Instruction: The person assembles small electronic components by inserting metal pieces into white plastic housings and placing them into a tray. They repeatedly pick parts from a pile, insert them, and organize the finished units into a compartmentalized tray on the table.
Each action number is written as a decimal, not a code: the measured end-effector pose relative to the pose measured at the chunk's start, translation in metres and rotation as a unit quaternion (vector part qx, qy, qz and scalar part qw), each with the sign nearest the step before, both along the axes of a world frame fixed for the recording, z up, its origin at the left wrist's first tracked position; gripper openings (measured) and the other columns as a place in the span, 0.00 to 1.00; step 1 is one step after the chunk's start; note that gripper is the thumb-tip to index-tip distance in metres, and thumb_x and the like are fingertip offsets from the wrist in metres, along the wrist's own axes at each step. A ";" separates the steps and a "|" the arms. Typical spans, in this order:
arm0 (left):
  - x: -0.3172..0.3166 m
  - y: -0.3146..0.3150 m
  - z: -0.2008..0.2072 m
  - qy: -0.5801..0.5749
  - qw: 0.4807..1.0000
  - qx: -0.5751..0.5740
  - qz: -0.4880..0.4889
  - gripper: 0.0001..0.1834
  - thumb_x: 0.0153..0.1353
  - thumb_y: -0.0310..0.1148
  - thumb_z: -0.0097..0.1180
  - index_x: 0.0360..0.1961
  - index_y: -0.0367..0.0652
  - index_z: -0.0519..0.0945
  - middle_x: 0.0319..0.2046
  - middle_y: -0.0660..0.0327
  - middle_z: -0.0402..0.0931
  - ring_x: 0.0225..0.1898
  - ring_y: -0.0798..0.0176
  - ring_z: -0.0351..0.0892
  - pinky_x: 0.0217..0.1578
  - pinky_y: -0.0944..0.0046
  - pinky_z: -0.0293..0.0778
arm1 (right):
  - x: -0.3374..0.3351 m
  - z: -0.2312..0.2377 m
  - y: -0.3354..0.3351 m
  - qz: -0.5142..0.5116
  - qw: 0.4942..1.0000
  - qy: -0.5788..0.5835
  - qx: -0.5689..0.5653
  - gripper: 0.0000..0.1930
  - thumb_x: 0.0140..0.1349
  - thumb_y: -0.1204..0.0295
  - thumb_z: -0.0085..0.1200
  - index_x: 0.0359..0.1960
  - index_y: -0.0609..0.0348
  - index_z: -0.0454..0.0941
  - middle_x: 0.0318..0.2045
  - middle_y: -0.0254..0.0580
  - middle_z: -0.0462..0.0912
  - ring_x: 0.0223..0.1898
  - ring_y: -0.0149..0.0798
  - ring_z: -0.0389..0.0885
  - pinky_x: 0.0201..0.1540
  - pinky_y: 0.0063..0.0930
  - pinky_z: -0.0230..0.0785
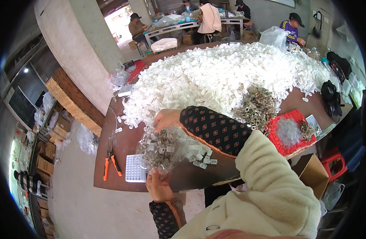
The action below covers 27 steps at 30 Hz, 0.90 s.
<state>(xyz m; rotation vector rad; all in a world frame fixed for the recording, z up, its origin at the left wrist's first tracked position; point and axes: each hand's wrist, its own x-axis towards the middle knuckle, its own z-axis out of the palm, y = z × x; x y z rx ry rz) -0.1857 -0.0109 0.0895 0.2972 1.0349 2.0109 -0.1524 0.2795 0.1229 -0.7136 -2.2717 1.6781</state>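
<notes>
A clear plastic bag [158, 150] packed with small clear-and-grey pieces lies at the left front of the brown table [223, 173]. My right hand [167, 119], reaching across from the right, is closed on the bag's far end. My left hand [159, 186] pinches its near end at the table's front edge. Small clear plastic pieces [200, 153] are scattered just right of the bag. A white gridded tray [135, 169] stands at its left. Pliers with orange handles [112, 164] lie farther left.
A wide heap of white plastic pieces [199, 75] covers the table's far part. Tangled metallic pieces [256, 106] lie right of centre, near a red mat [282, 146]. An open carton [311, 175] and red stool [334, 163] stand at the right. Several people work farther back.
</notes>
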 end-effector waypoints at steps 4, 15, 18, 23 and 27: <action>0.001 0.001 0.001 0.020 1.000 -0.017 0.003 0.08 0.70 0.36 0.55 0.38 0.42 0.75 0.33 0.62 0.77 0.36 0.63 0.80 0.40 0.56 0.79 | 0.000 0.000 -0.003 0.001 0.987 -0.019 0.158 0.23 0.38 0.64 0.75 0.36 0.65 0.84 0.29 0.45 0.85 0.33 0.39 0.83 0.36 0.35 0.73; 0.003 -0.003 -0.005 0.115 0.990 -0.061 0.047 0.10 0.64 0.28 0.61 0.38 0.43 0.71 0.32 0.58 0.78 0.36 0.62 0.81 0.40 0.62 0.79 | -0.005 -0.004 -0.028 -0.144 0.931 0.103 0.319 0.12 0.51 0.63 0.64 0.33 0.58 0.84 0.29 0.48 0.84 0.32 0.46 0.84 0.38 0.37 0.74; 0.005 0.005 -0.006 0.167 0.982 -0.039 0.077 0.15 0.60 0.23 0.63 0.40 0.43 0.68 0.34 0.59 0.77 0.36 0.64 0.80 0.40 0.65 0.79 | -0.006 0.008 -0.034 -0.138 0.946 0.174 0.234 0.11 0.53 0.64 0.63 0.35 0.56 0.85 0.26 0.45 0.83 0.29 0.42 0.82 0.36 0.35 0.74; 0.017 0.012 0.022 0.194 0.970 0.067 0.131 0.15 0.59 0.15 0.57 0.42 0.43 0.68 0.35 0.62 0.72 0.36 0.67 0.77 0.41 0.59 0.81 | -0.009 0.036 -0.059 -0.128 0.956 0.258 -0.061 0.08 0.60 0.70 0.60 0.40 0.55 0.83 0.20 0.28 0.73 0.17 0.23 0.67 0.17 0.22 0.58; 0.034 -0.007 0.074 0.247 0.953 0.089 0.154 0.16 0.60 0.12 0.53 0.45 0.41 0.69 0.33 0.65 0.69 0.36 0.67 0.76 0.44 0.50 0.83 | 0.009 0.078 -0.074 -0.094 0.925 0.351 -0.113 0.07 0.60 0.73 0.60 0.41 0.55 0.82 0.24 0.27 0.74 0.19 0.21 0.66 0.19 0.19 0.60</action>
